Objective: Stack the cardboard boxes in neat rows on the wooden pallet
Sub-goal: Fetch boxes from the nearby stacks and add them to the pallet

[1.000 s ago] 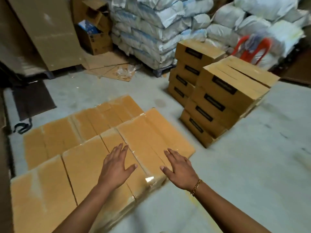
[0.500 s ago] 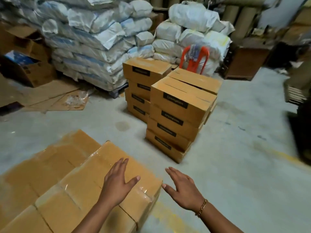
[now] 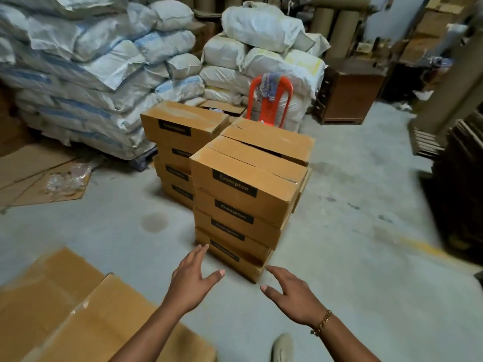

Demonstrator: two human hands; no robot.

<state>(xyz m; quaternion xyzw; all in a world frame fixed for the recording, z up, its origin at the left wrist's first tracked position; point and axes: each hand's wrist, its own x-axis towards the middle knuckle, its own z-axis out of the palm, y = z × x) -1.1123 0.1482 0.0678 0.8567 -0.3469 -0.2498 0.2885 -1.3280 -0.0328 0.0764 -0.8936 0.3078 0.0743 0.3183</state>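
- Cardboard boxes [image 3: 236, 190] stand in two piles on the floor [image 3: 339, 257] just beyond both hands. The nearer pile is four high, and these look like the ones waiting to be moved.
- The left hand [image 3: 192, 280] holds nothing. Its fingers are straight and spread with the thumb out, and they reach toward the foot of the nearer pile. I can't tell whether the fingertips touch the bottom box.
- The right hand [image 3: 290, 296] holds nothing either. Its fingers are loosely spread, and it hangs just short of that pile's near corner.
- Below and to the outer side of the left hand lies a flat layer of boxes [image 3: 78, 322], packed side by side with level tops. I take that for the row set down so far.
- The wooden pallet doesn't show from here. If it sits under that layer, the boxes hide it.
- My reading: the bottom layer is at least partly laid, two piles remain to carry over, and the next box is not yet gripped.
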